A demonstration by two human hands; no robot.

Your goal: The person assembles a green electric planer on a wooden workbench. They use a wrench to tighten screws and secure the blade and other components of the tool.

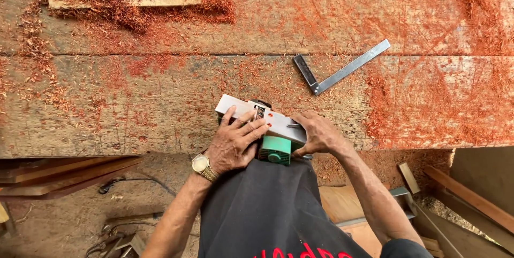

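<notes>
A rough workbench [134,108] dusted with red shavings is seen — at its near edge an electric planer [267,129] is gripped by the left hand [233,143] and right hand [317,132]; a try square [337,73] lies farther right.

A woodworking shop: shavings-strewn workbench [134,108], try square [342,70], stacked planks [59,175].

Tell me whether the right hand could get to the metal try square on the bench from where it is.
Probably yes. The right hand rests on the electric planer, and the try square lies beyond it on the workbench. Only reddish shavings lie between, nothing solid.
</notes>
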